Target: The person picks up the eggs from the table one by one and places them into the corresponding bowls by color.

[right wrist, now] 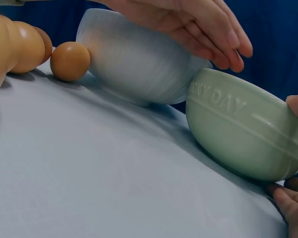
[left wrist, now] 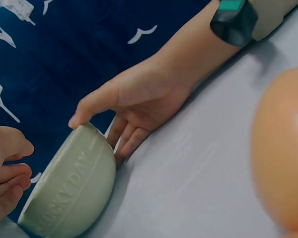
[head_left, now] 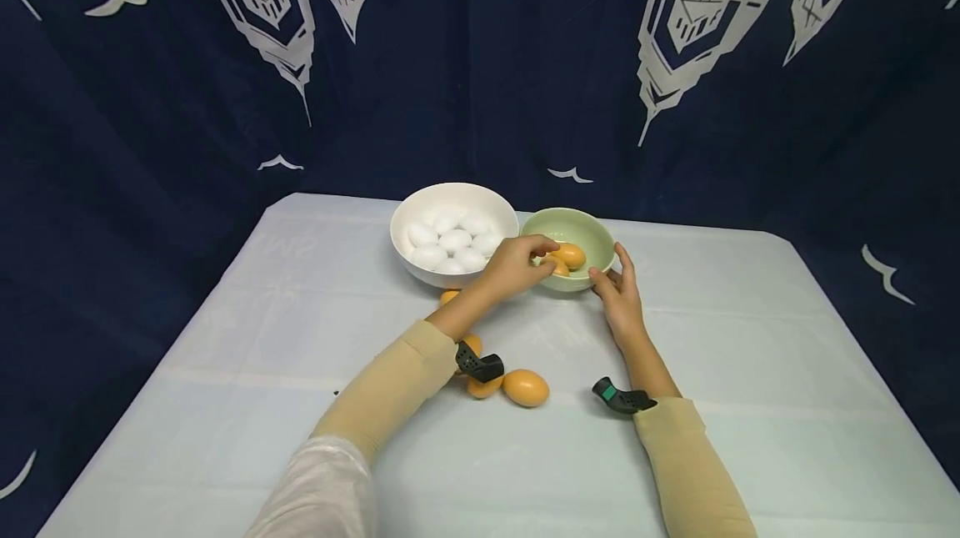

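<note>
A green bowl (head_left: 567, 223) with raised lettering stands at the back of the table, with brown eggs (head_left: 572, 255) inside. My left hand (head_left: 517, 263) is over the near left part of its rim, fingertips beside the eggs. In the right wrist view, the fingers (right wrist: 223, 42) of this hand hang loosely above the bowl, and nothing shows between them. At the bowl's right side, my right hand (head_left: 624, 303) grips it. The thumb (left wrist: 84, 111) lies on the rim and the other fingers are low against the outer wall.
Left of the green bowl and close to it stands a larger white bowl (head_left: 405, 250) holding several white eggs (head_left: 454, 240). Loose brown eggs (head_left: 526, 388) lie on the white-covered table (head_left: 262, 338), partly behind my left forearm. A dark blue curtain (head_left: 465, 87) hangs behind.
</note>
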Demonstrator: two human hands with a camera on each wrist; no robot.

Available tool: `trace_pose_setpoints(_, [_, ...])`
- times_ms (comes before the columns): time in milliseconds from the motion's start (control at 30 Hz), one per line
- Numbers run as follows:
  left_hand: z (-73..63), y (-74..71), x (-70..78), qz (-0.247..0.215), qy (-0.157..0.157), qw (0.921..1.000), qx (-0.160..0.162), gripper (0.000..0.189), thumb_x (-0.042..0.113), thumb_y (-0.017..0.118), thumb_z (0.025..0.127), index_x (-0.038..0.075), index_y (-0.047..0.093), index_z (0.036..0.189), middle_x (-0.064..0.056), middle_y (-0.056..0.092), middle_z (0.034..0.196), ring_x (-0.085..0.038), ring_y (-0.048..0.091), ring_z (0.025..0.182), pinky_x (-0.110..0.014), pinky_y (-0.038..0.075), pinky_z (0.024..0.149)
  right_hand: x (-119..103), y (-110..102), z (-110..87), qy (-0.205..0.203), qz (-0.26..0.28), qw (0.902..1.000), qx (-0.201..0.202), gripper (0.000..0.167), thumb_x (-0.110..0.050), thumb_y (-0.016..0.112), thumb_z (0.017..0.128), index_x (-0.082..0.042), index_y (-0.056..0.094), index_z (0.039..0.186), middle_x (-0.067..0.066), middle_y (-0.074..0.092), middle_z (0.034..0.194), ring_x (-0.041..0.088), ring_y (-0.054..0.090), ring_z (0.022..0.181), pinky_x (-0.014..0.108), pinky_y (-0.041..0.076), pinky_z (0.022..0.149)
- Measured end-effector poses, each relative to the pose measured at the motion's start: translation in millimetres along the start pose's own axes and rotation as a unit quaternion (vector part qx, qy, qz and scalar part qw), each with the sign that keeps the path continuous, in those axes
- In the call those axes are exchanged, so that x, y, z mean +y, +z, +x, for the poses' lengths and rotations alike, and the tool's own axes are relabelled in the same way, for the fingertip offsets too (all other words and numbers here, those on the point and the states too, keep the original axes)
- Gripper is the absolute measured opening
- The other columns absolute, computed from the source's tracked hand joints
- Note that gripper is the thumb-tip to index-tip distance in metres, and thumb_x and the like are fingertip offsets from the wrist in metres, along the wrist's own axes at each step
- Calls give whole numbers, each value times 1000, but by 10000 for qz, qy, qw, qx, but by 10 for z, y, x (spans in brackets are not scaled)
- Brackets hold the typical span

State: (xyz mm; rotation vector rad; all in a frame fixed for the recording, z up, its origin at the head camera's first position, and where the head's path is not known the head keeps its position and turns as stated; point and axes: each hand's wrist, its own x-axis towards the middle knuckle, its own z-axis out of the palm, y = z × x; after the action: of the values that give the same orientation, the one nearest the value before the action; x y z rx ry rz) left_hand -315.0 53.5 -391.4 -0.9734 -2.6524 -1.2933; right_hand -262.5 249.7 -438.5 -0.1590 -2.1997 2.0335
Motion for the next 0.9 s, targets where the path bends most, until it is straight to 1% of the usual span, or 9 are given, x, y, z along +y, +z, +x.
trace_pose_setpoints(67, [-80, -32, 2, -15, 66, 10000, 28, 31, 14, 66, 93, 3, 66, 122, -7, 68, 119, -21, 62, 107, -22, 48, 91, -89, 16, -46, 63, 17, 10000, 3, 71, -19, 52, 102, -18, 9, 158, 30, 33, 147, 36, 40, 132, 41, 35, 111])
trace_pose_setpoints(167, [-206, -66, -9, 7, 127, 9999, 24, 31, 14, 66, 93, 3, 66, 122, -7, 67, 119, -21, 62, 108, -22, 48, 92, -66, 15, -30, 50, -29, 10000, 20, 70, -19, 50, 102, -18, 8, 158, 31, 32, 148, 36, 38, 132, 41, 35, 111])
trace_pose_setpoints(367, [-461, -158, -73, -52, 214, 9998, 17, 30, 15, 65, 94, 3, 66, 122, -10, 67, 118, -23, 62, 108, -26, 49, 93, 150, -18, 111, -4, 41, 10000, 61, 70, -20, 51, 102, -24, 9, 158, 28, 34, 147, 32, 39, 133, 39, 37, 109])
trace_pose_setpoints(467, [-571, -217, -113, -2, 126, 9999, 22, 30, 15, 65, 94, 4, 66, 122, -10, 68, 116, -22, 61, 107, -30, 50, 92, 221, -23, 151, -48, -64, 9999, 90, 70, -25, 52, 102, -27, 9, 158, 26, 35, 147, 30, 39, 132, 38, 38, 109])
trace_pose_setpoints(633, [-718, -316, -161, -181, -127, 9998, -27, 31, 16, 65, 94, 5, 66, 123, -7, 67, 120, -20, 59, 110, -31, 48, 96, 232, -24, 151, -88, -173, 9997, 123, 71, -30, 52, 102, -28, 10, 158, 25, 36, 147, 30, 41, 131, 38, 38, 108])
trace_pose_setpoints(767, [-819, -394, -194, -259, -146, 9996, -1, 31, 15, 66, 94, 5, 66, 123, -5, 67, 121, -20, 60, 112, -30, 48, 96, 216, -22, 143, -64, -106, 9999, 120, 71, -30, 53, 101, -28, 10, 158, 25, 35, 147, 28, 41, 129, 37, 38, 108])
trace_pose_setpoints(900, [-926, -470, -233, -260, -73, 9996, 129, 31, 13, 67, 92, 2, 67, 121, -8, 67, 120, -22, 61, 111, -29, 49, 95, 210, -14, 142, -12, -61, 9999, 112, 71, -27, 53, 102, -28, 10, 158, 24, 36, 147, 25, 42, 127, 37, 37, 108])
